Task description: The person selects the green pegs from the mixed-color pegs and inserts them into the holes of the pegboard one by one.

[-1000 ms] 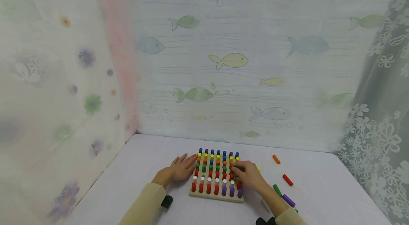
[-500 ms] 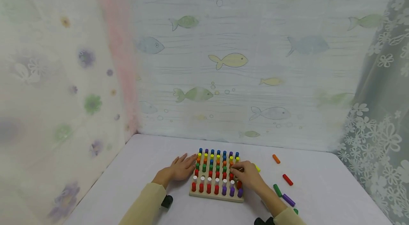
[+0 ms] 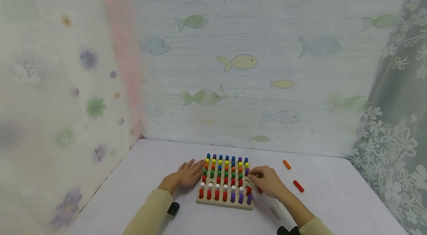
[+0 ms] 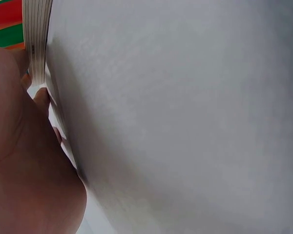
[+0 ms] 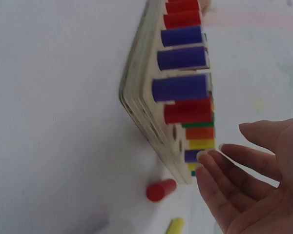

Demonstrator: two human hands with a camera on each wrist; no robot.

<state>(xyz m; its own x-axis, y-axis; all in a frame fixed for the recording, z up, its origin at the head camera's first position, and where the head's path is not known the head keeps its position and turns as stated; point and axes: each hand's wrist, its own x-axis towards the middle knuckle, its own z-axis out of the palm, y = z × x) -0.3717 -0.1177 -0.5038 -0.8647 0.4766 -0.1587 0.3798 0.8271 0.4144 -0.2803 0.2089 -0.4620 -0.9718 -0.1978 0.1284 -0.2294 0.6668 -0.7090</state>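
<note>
A wooden pegboard (image 3: 224,204) stands on the white table, filled with rows of coloured pegs. My left hand (image 3: 191,174) rests beside its left edge with fingers extended. In the left wrist view, that hand (image 4: 29,151) lies against the board's layered side (image 4: 36,39). My right hand (image 3: 269,181) is at the board's right side, near an upright purple peg (image 3: 247,172). The right wrist view shows the thumb apart from the other fingers, whose tips are close to the purple peg (image 5: 191,156); nothing is gripped. Vacant holes (image 5: 175,131) show in that right column.
Loose red (image 3: 298,186) and orange (image 3: 287,164) pegs lie to the right. Another red peg (image 5: 161,190) lies beside the board, with a yellow peg (image 5: 175,227) farther off. A whitish cylinder (image 3: 277,211) lies by my right forearm. Patterned curtains (image 3: 240,61) surround the table.
My right hand has shifted right, off the pegs it covered, exposing a purple peg in the right column. Its forearm now hides the loose green and purple pegs. The left hand stays put.
</note>
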